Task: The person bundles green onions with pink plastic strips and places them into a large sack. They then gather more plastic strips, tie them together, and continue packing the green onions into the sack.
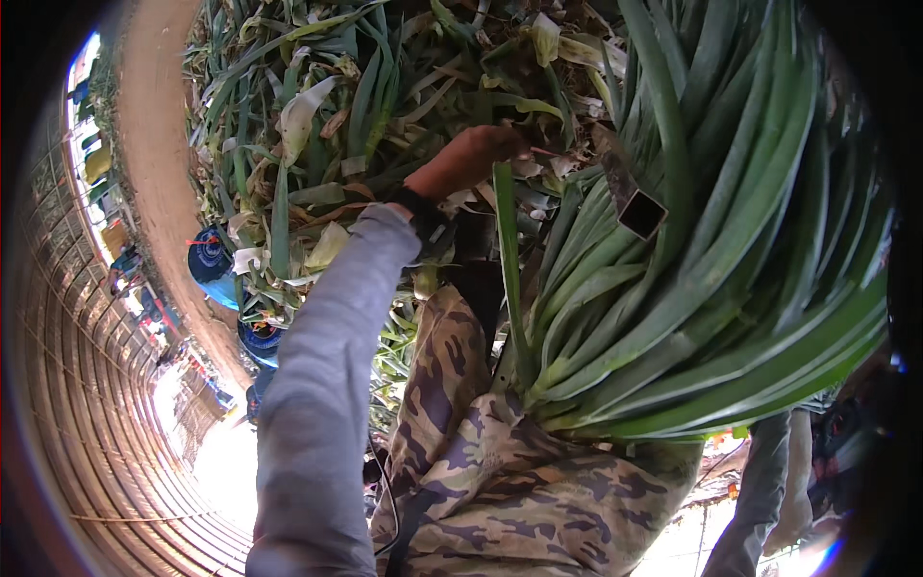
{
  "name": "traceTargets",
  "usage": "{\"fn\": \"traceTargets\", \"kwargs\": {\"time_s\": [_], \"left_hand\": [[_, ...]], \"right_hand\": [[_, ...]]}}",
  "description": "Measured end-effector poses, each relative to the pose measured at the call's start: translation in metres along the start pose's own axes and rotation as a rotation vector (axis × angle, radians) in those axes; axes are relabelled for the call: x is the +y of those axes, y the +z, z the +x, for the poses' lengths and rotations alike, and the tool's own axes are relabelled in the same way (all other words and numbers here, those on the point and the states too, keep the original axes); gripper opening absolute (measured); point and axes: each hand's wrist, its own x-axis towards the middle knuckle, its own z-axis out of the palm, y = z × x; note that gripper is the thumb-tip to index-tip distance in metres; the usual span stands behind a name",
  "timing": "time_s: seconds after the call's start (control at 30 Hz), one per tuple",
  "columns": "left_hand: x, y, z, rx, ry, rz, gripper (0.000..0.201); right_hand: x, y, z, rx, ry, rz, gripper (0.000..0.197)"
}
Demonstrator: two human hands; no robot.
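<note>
Overall, a sheaf of long green leaves (731, 260) dominates the right half of the frame, its tips fanning toward the upper and right edges. A heap of loose leaves (361, 106), green with paler dry scraps, covers the upper left and upper centre. Camouflage trousers (567, 490) fill the lower centre, below the sheaf. A grey sleeve (322, 385) rises from the lower left. A hollow square tube (642, 213) pokes out among the leaves, right of centre. Left hand (481, 156) at upper centre, over the heap; the sheaf lies just right of and below its fingers. Fingertips obscured: cannot tell whether they pinch anything. Right hand not visible. Smallest: dark wristband (421, 213).
</note>
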Motion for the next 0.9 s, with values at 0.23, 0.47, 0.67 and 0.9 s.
{"fn": "traceTargets", "kwargs": {"time_s": [0.23,0.47,0.67,0.9], "left_hand": [[0.082,-0.024,-0.055,-0.114,-0.411,-0.313,0.021],[0.134,-0.009,-0.075,0.039,-0.546,-0.810,0.020],[0.148,-0.003,-0.093,0.080,-0.294,-0.161,0.022],[0.233,0.035,-0.140,0.311,-0.256,0.078,0.021]], "right_hand": [[-0.046,-0.086,-0.039,0.041,-0.038,-0.044,0.029],[-0.087,-0.143,-0.059,0.064,-0.044,-0.055,0.029],[-0.156,-0.163,-0.077,0.140,0.238,0.214,0.015],[-0.248,-0.142,-0.081,0.084,0.370,0.316,0.019]]}}
